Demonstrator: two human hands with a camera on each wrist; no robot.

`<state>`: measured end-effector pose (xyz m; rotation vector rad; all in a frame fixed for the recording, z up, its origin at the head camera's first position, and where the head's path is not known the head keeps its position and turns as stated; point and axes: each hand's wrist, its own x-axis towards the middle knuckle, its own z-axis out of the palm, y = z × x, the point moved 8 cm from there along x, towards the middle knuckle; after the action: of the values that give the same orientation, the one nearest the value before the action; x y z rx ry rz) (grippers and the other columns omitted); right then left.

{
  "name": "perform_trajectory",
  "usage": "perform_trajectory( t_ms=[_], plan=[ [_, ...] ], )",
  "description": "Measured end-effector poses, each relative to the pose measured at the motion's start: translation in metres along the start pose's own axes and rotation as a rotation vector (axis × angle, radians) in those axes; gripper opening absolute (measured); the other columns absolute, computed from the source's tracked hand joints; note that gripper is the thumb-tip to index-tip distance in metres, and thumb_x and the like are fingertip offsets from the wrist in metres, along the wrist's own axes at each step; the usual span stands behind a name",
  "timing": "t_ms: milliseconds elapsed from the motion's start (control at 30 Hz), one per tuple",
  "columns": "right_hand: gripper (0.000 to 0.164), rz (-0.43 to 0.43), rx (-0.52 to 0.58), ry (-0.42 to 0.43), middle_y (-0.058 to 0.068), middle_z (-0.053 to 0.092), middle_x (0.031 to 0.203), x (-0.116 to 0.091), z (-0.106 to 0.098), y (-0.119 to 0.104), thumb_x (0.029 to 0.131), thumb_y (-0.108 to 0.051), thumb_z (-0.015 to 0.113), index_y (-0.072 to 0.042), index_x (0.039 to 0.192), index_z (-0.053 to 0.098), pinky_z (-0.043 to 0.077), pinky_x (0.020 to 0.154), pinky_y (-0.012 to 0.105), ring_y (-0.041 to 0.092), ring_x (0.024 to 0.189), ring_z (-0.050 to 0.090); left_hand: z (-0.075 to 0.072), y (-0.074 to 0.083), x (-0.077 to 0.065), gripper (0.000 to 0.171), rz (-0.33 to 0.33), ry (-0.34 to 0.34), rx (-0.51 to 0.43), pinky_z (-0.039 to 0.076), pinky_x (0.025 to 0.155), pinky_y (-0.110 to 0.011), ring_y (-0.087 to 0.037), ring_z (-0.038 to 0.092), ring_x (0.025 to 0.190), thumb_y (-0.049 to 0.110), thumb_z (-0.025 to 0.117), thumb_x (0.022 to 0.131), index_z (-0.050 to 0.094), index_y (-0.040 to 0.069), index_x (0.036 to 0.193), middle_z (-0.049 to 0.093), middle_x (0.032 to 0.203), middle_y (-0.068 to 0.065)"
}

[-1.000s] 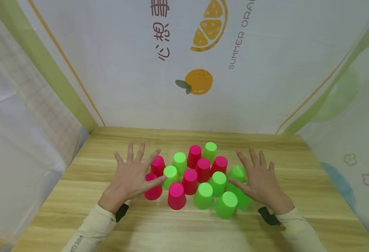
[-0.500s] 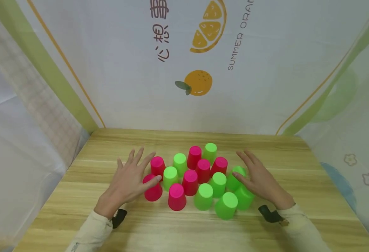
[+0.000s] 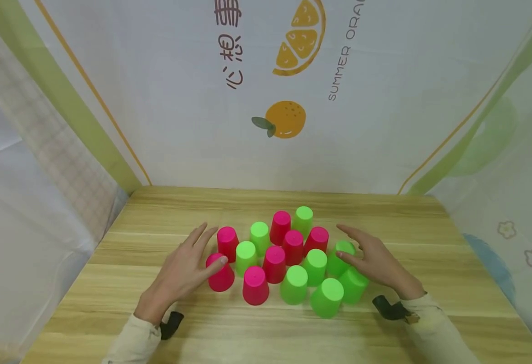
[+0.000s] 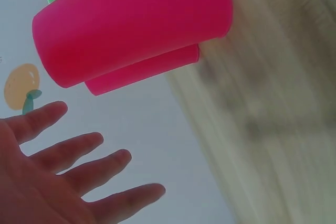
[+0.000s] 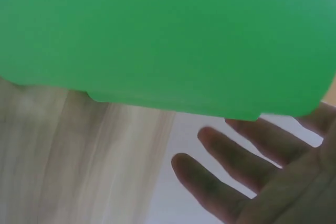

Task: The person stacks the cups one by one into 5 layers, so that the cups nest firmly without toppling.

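Pink and green plastic cups stand upside down in a cluster on the wooden table. My left hand (image 3: 179, 273) is at the cluster's left side, fingers straight and spread in the left wrist view. Its thumb overlaps the front-left pink cup (image 3: 221, 275) in the head view, and a second pink cup (image 3: 227, 242) stands just beyond. On the other side, my right hand (image 3: 377, 260) has its fingers extended beside a green cup (image 3: 354, 287), with the thumb overlapping another green cup (image 3: 340, 263). Neither hand grips anything. Green cup walls (image 5: 168, 40) fill much of the right wrist view.
Inside the cluster are further pink cups (image 3: 274, 265) and green cups (image 3: 294, 285). The wooden table (image 3: 256, 333) extends around them, backed by a white curtain (image 3: 193, 126) with printed oranges. More fabric hangs at both sides.
Both hands have come down beside the cups, turning from palms-down with spread fingers to more edge-on. The left hand has drawn slightly back. The cups stand much as before.
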<state>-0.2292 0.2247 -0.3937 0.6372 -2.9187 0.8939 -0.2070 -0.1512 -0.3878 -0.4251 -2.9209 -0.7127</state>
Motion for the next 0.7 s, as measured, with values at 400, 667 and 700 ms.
perform_trajectory(
  t_ms=[400, 667, 700],
  plan=[
    [0.045, 0.042, 0.182, -0.053, 0.020, 0.065, 0.133, 0.001, 0.002, 0.017, 0.094, -0.024, 0.070, -0.002, 0.132, 0.062, 0.059, 0.092, 0.050, 0.038, 0.116, 0.065, 0.005, -0.008, -0.010, 0.069, -0.049, -0.011, -0.083, 0.045, 0.098, -0.072, -0.046, 0.051, 0.135, 0.054, 0.055, 0.098, 0.041, 0.013, 0.152, 0.038, 0.158, -0.017],
    [0.046, 0.048, 0.213, -0.077, 0.020, 0.067, 0.129, 0.003, 0.002, 0.018, 0.091, -0.019, 0.074, 0.000, 0.132, 0.062, 0.062, 0.087, 0.040, 0.034, 0.111, 0.068, 0.010, -0.012, -0.016, 0.070, -0.056, -0.006, -0.129, 0.046, 0.103, -0.068, -0.042, 0.047, 0.138, 0.053, 0.056, 0.097, 0.042, 0.009, 0.150, 0.043, 0.155, -0.015],
    [0.046, 0.050, 0.214, -0.080, 0.020, 0.067, 0.129, 0.003, 0.002, 0.018, 0.091, -0.020, 0.074, 0.000, 0.132, 0.062, 0.062, 0.086, 0.040, 0.034, 0.111, 0.069, 0.011, -0.013, -0.017, 0.070, -0.058, -0.004, -0.134, 0.046, 0.103, -0.067, -0.042, 0.047, 0.138, 0.053, 0.057, 0.097, 0.042, 0.010, 0.150, 0.044, 0.155, -0.015]
  ],
)
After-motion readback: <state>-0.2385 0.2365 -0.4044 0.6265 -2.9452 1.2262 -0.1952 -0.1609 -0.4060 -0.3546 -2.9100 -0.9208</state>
